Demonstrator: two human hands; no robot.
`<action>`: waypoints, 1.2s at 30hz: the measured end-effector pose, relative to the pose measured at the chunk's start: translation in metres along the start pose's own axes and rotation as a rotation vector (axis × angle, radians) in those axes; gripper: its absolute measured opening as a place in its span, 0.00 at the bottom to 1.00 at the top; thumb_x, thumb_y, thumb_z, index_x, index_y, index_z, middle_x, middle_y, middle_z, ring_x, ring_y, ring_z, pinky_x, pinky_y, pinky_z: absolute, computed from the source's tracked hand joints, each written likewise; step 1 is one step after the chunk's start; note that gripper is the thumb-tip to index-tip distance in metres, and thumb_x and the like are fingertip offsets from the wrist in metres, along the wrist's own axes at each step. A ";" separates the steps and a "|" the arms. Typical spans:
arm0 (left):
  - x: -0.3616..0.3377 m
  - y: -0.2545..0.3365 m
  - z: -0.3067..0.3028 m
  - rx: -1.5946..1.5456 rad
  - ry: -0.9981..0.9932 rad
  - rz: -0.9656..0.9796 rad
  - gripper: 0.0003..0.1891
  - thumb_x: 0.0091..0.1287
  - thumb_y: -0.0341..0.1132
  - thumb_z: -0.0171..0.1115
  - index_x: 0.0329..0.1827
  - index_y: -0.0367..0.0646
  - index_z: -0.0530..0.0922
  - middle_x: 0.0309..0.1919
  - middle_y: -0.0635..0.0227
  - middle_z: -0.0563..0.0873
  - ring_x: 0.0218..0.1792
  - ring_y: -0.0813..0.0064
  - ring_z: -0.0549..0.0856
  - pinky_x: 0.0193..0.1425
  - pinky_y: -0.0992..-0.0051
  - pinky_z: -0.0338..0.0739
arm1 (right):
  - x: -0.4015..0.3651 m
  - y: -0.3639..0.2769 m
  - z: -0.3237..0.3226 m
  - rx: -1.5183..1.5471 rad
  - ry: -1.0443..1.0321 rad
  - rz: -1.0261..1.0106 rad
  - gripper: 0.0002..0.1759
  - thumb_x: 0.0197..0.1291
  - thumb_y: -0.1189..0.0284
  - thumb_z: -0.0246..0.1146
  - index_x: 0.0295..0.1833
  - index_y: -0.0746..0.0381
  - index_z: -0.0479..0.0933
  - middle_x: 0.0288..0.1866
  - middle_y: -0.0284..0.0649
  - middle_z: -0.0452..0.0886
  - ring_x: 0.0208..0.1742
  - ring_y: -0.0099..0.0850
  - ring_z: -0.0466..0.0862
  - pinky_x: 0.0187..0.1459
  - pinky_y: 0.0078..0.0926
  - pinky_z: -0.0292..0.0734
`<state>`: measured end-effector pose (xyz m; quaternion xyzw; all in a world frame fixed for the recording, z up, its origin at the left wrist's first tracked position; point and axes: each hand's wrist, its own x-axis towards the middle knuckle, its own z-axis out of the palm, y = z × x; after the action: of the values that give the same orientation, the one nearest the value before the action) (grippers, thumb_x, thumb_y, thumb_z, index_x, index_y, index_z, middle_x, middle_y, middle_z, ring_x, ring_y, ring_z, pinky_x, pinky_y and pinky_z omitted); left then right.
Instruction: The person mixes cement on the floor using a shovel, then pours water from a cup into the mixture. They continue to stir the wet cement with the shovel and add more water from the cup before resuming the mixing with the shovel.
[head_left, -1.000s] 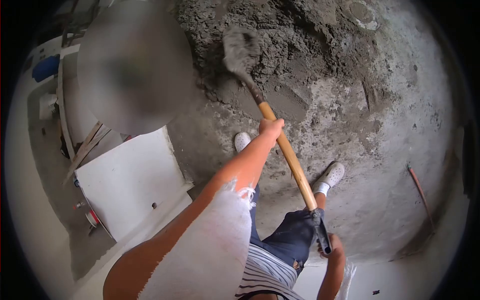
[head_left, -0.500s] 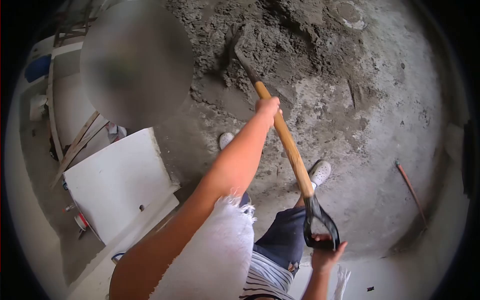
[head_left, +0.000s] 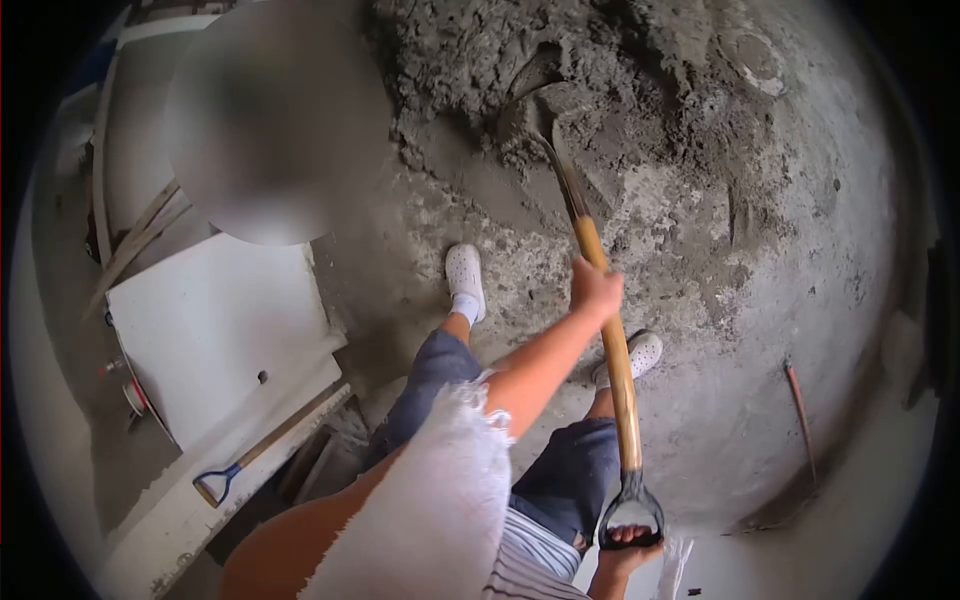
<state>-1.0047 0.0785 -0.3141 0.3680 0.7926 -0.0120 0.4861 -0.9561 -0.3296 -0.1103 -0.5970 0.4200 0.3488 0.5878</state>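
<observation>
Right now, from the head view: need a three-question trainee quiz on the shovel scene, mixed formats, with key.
1. Multiple choice: which hand grips the black D-handle of the shovel?
A) Left
B) Right
C) Both

2. True or false: the person with the shovel is wearing black lace-up boots.

3. Fill in the blank: at the lower left lies a second tool's wooden shaft, ending in a ____ D-grip.

Key:
1. B. The right hand is on the D-handle; the left hand holds the wooden shaft higher in the picture.
2. False. The footwear is white perforated clogs.
3. Blue.
</observation>
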 end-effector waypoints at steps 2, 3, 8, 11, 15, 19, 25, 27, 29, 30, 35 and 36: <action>-0.051 -0.029 -0.006 -0.021 0.033 0.075 0.26 0.54 0.36 0.64 0.52 0.32 0.65 0.42 0.44 0.81 0.45 0.49 0.83 0.49 0.59 0.78 | -0.025 -0.017 -0.014 0.059 0.057 0.155 0.32 0.58 0.34 0.44 0.20 0.52 0.60 0.11 0.27 0.58 0.13 0.22 0.60 0.16 0.23 0.57; -0.027 -0.022 -0.016 -0.028 0.049 0.081 0.26 0.54 0.36 0.64 0.52 0.32 0.65 0.42 0.44 0.81 0.45 0.49 0.83 0.49 0.59 0.78 | -0.033 -0.018 -0.020 0.015 -0.051 0.170 0.33 0.57 0.33 0.45 0.20 0.51 0.60 0.11 0.27 0.58 0.12 0.22 0.60 0.16 0.22 0.57; -0.009 -0.012 -0.032 0.045 -0.029 -0.097 0.26 0.54 0.37 0.65 0.52 0.34 0.65 0.45 0.44 0.81 0.48 0.47 0.82 0.53 0.58 0.77 | -0.112 -0.010 0.101 -0.184 0.380 0.007 0.33 0.56 0.32 0.49 0.20 0.51 0.60 0.11 0.27 0.57 0.13 0.23 0.60 0.16 0.21 0.57; 0.000 -0.018 -0.054 0.001 -0.083 -0.089 0.27 0.54 0.37 0.66 0.52 0.33 0.65 0.45 0.44 0.81 0.48 0.48 0.82 0.54 0.59 0.77 | -0.122 0.012 0.076 -0.198 0.304 -0.120 0.31 0.58 0.35 0.50 0.21 0.52 0.62 0.12 0.27 0.58 0.13 0.23 0.61 0.17 0.21 0.58; -0.007 -0.044 -0.103 -0.152 -0.260 -0.158 0.25 0.54 0.36 0.65 0.51 0.33 0.66 0.41 0.47 0.82 0.39 0.53 0.85 0.41 0.61 0.81 | -0.147 0.055 0.022 -0.380 0.190 -0.411 0.30 0.59 0.35 0.51 0.25 0.51 0.66 0.11 0.26 0.61 0.11 0.23 0.61 0.15 0.22 0.58; -0.038 -0.067 -0.164 -0.581 -0.452 -0.295 0.13 0.54 0.32 0.62 0.38 0.36 0.71 0.28 0.60 0.79 0.24 0.63 0.83 0.26 0.64 0.79 | -0.233 0.039 0.060 -0.514 0.303 -0.593 0.37 0.61 0.33 0.41 0.22 0.56 0.67 0.14 0.30 0.65 0.16 0.23 0.65 0.22 0.18 0.60; -0.013 -0.134 -0.221 -0.681 -0.416 -0.519 0.12 0.54 0.34 0.61 0.39 0.40 0.72 0.30 0.63 0.76 0.28 0.64 0.80 0.31 0.62 0.78 | -0.279 0.047 0.097 -1.057 -0.090 -1.317 0.44 0.59 0.29 0.32 0.23 0.62 0.63 0.21 0.37 0.65 0.25 0.32 0.67 0.30 0.28 0.60; 0.003 -0.141 -0.222 -0.574 -0.373 -0.486 0.13 0.54 0.34 0.61 0.40 0.39 0.72 0.32 0.63 0.76 0.30 0.65 0.80 0.33 0.62 0.78 | -0.307 0.051 0.132 -1.239 -0.234 -1.476 0.40 0.60 0.32 0.36 0.23 0.62 0.61 0.20 0.38 0.61 0.24 0.33 0.63 0.30 0.33 0.60; 0.012 -0.157 -0.217 -0.561 -0.354 -0.565 0.14 0.54 0.33 0.60 0.43 0.39 0.72 0.35 0.61 0.76 0.32 0.66 0.79 0.35 0.62 0.77 | -0.318 0.065 0.132 -1.250 -0.272 -1.475 0.35 0.62 0.38 0.42 0.23 0.61 0.61 0.20 0.36 0.59 0.28 0.34 0.64 0.37 0.38 0.63; 0.014 -0.171 -0.210 -0.540 -0.356 -0.566 0.14 0.54 0.33 0.60 0.43 0.39 0.72 0.35 0.61 0.76 0.32 0.66 0.79 0.35 0.62 0.77 | -0.320 0.079 0.120 -1.247 -0.254 -1.461 0.35 0.62 0.38 0.42 0.23 0.61 0.61 0.20 0.36 0.59 0.28 0.34 0.64 0.37 0.38 0.63; -0.001 -0.257 -0.190 -0.663 -0.546 -0.574 0.08 0.52 0.35 0.59 0.23 0.45 0.69 0.16 0.65 0.72 0.17 0.66 0.75 0.23 0.64 0.74 | -0.337 0.133 0.062 -0.610 0.222 -0.478 0.29 0.58 0.74 0.54 0.66 0.69 0.61 0.60 0.54 0.70 0.55 0.43 0.76 0.51 0.41 0.75; -0.016 -0.276 -0.194 -0.670 -0.599 -0.548 0.09 0.52 0.39 0.59 0.23 0.46 0.70 0.16 0.62 0.74 0.16 0.64 0.75 0.23 0.62 0.74 | -0.335 0.147 0.047 -0.597 0.253 -0.448 0.28 0.58 0.74 0.55 0.65 0.68 0.62 0.59 0.53 0.71 0.54 0.42 0.76 0.51 0.40 0.75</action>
<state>-1.3129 -0.0588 -0.2932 -0.0482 0.6464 0.0106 0.7614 -1.2213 -0.2460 0.1313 -0.8568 0.2286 0.2425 0.3935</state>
